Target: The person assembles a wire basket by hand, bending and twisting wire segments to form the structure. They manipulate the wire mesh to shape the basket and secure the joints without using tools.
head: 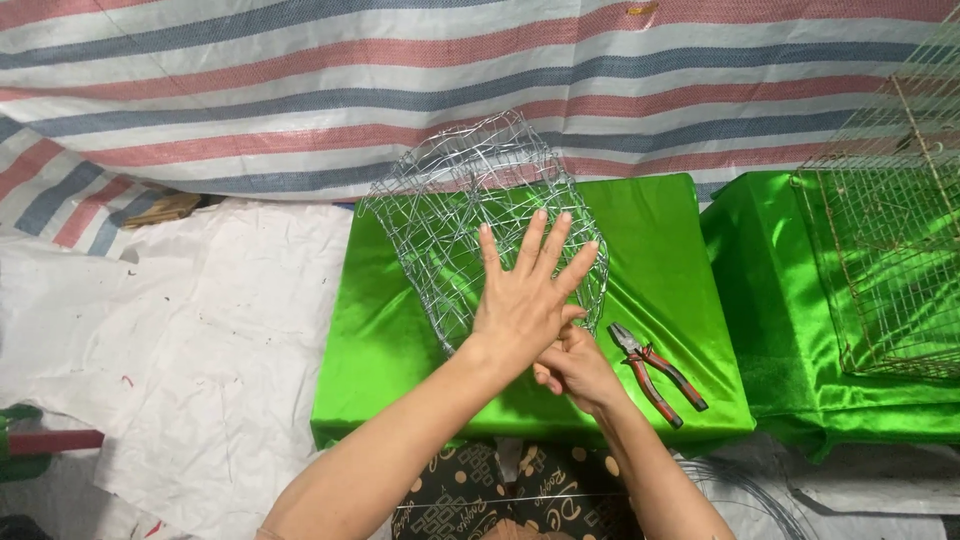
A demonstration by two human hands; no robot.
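While the left hand (pixel 525 300) lies flat with spread fingers on the wire mesh basket (pixel 480 215), the right hand (pixel 575 370) is below it.

Basket rests on the green cloth (pixel 390 340); right hand curled, its grip I cannot tell; pliers (pixel 655 372) lie just beside.

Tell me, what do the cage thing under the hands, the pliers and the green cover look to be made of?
Wire cage: thin bare metal wire, silvery and shiny, twisted into open mesh; likely galvanised steel.
Pliers: grey metal head, handles sleeved in red and black, probably plastic or rubber.
Green cover: glossy cloth with soft folds and highlights, satin-like.
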